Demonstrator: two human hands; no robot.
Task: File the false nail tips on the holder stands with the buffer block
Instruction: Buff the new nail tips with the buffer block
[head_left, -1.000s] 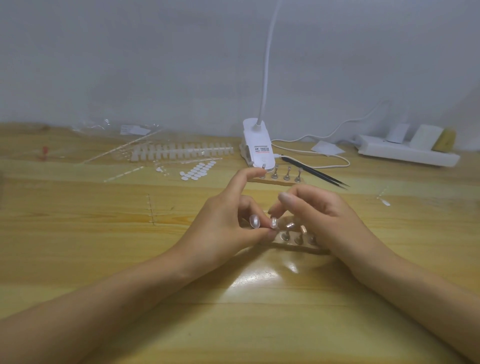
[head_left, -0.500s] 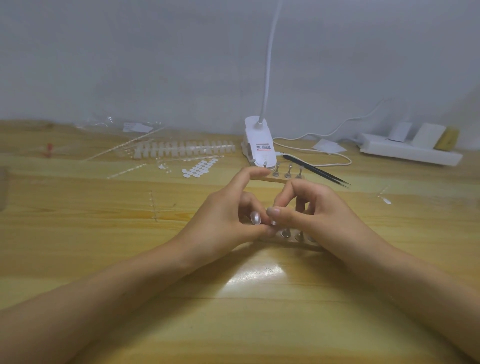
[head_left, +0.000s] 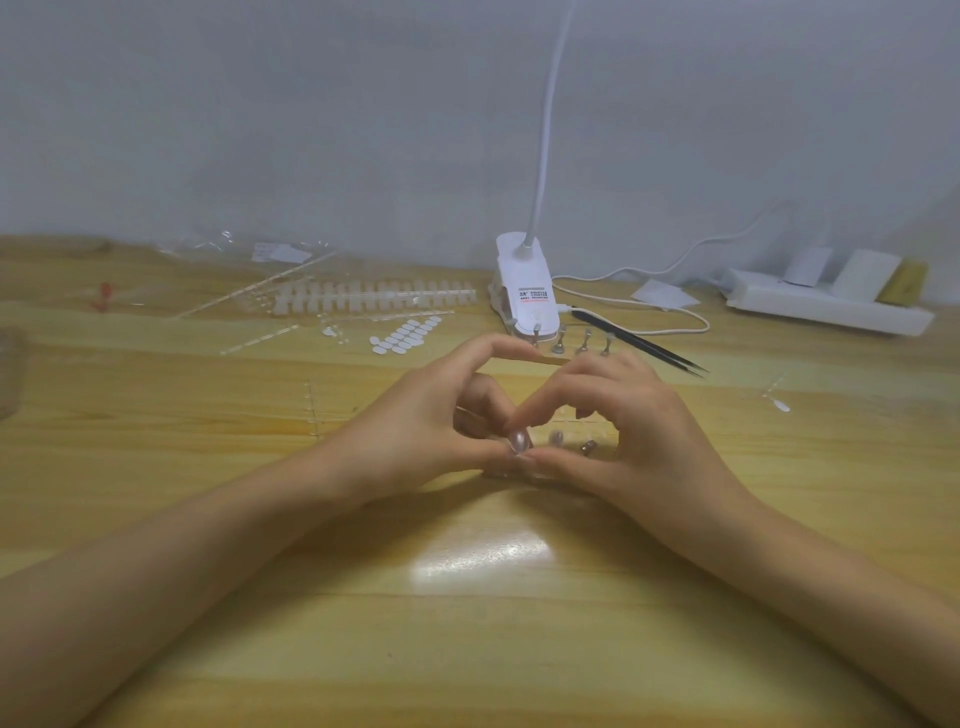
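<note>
1. Where the wooden tabletop meets the grey wall, a white clip lamp stands with its neck rising out of view. A white power strip lies far right (the white and yellow block on it may be the buffer; I cannot tell).
2. At mid-tabletop the left hand is curled, thumb and bent fingers holding the false nail tip from its left side, forefinger arched above.
3. Facing it, the right hand pinches the same tip between forefinger and thumb, and the two thumbs touch.
4. A rack of spare tips lies left of the lamp, with white adhesive tabs just in front of it.
5. Black tweezers lie just right of the lamp base.
6. The far holder strip carries upright stands just behind the hands. The near holder sits under the right hand, mostly hidden.
7. Glossy and small, the nail tip sits between both hands, just above the tabletop.
</note>
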